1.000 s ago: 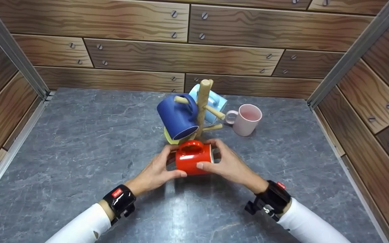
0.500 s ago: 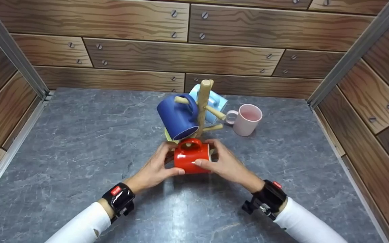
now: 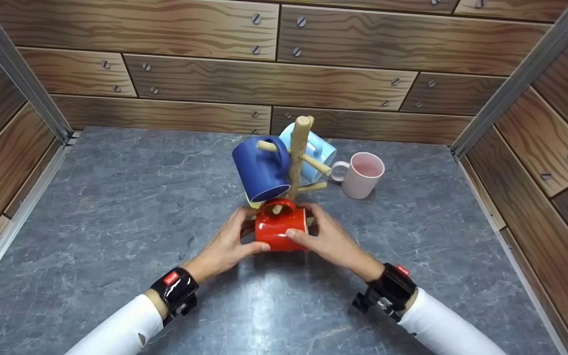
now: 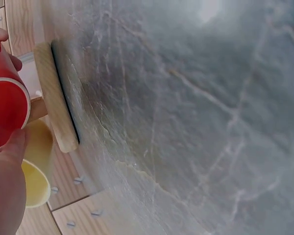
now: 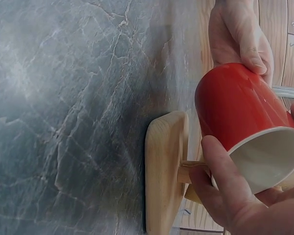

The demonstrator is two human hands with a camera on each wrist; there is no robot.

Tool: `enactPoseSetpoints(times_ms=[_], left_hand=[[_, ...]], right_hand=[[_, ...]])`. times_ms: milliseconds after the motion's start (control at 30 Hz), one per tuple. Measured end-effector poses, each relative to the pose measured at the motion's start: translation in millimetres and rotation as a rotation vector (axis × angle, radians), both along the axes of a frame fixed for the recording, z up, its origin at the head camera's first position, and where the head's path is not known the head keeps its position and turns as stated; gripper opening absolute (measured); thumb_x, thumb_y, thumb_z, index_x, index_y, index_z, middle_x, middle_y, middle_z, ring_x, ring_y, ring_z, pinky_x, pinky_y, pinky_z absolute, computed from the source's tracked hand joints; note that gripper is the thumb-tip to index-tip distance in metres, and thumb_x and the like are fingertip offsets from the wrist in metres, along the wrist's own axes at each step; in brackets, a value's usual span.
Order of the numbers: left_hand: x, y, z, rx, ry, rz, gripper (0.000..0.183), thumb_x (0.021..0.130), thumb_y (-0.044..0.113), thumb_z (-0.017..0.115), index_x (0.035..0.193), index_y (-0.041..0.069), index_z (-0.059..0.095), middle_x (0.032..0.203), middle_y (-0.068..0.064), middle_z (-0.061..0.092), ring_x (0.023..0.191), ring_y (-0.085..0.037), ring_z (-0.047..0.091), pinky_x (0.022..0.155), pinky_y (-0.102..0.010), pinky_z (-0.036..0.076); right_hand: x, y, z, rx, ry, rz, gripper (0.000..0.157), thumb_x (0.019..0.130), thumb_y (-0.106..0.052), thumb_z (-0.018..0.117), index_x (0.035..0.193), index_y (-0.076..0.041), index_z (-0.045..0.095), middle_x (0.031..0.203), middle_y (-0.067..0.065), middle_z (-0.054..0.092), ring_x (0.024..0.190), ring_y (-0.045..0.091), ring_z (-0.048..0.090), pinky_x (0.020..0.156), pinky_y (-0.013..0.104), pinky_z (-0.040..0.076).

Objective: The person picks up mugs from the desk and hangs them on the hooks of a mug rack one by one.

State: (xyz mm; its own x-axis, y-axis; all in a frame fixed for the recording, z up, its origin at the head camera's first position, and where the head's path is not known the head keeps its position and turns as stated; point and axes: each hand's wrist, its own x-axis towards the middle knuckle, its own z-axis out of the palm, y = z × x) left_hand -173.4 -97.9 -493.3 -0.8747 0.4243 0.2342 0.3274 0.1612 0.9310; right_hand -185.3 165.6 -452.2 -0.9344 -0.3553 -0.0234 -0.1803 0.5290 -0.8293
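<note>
A glossy red mug [image 3: 280, 230] lies sideways in front of the wooden mug tree [image 3: 300, 148], above its base, handle uppermost. A peg tip [image 3: 277, 209] shows within the handle loop. My left hand [image 3: 227, 245] holds the mug's bottom end, thumb at the near side. With thumb and fingers, my right hand [image 3: 334, 242] grips the end with the white-lined mouth [image 5: 267, 159]. Some fingertips are hidden behind the mug. Just beyond it, a dark blue mug [image 3: 259, 170] hangs tilted on the tree, with a yellow mug [image 4: 36, 183] below, mostly hidden in the head view.
On the tree's far side is a light blue mug [image 3: 317, 155]. A pink mug [image 3: 361, 177] stands upright on the grey marbled table [image 3: 141, 207], right of the tree. Bare pegs [image 3: 316, 164] stick out to the right. Wood-patterned walls [image 3: 205, 79] enclose the back and sides.
Both hands have moved the red mug slightly away from me, toward the tree. The peg tip now shows within its handle loop. The other mugs stay in place.
</note>
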Motion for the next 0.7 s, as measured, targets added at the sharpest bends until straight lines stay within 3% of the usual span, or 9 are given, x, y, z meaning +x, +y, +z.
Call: enactPoseSetpoints(times_ms=[233,400,700], left_hand=[[-1.1,1.6,-2.5,-0.024,0.043,0.026,0.069,0.088,0.020,0.083,0.144,0.006,0.045,0.144,-0.012,0.047,0.136,-0.028,0.053,0.113,-0.034,0.045],[0.4,1.4,-3.2,-0.122,0.109,0.092,0.071,0.089,0.027,0.083,0.147,0.010,0.047,0.148,-0.009,0.046,0.136,-0.026,0.051,0.116,-0.039,0.041],[2.9,2.5,-4.0,-0.167,0.093,0.122,0.079,0.091,0.027,0.081,0.158,0.015,0.040,0.152,-0.008,0.044,0.137,-0.027,0.051,0.114,-0.037,0.044]], right_hand=[[-0.6,-0.3,-0.6,0.004,0.010,-0.007,0.076,0.091,-0.048,0.077,0.149,-0.008,0.047,0.128,0.011,0.063,0.108,0.024,0.063,0.081,0.038,0.057],[-0.8,-0.1,-1.7,0.008,0.006,-0.011,0.078,0.091,-0.050,0.077,0.150,-0.009,0.046,0.129,0.009,0.063,0.110,0.022,0.063,0.084,0.039,0.057],[-0.6,1.2,-4.5,0.024,0.009,-0.024,0.085,0.090,-0.050,0.078,0.154,-0.007,0.043,0.131,0.011,0.062,0.111,0.023,0.062,0.094,0.050,0.053]])
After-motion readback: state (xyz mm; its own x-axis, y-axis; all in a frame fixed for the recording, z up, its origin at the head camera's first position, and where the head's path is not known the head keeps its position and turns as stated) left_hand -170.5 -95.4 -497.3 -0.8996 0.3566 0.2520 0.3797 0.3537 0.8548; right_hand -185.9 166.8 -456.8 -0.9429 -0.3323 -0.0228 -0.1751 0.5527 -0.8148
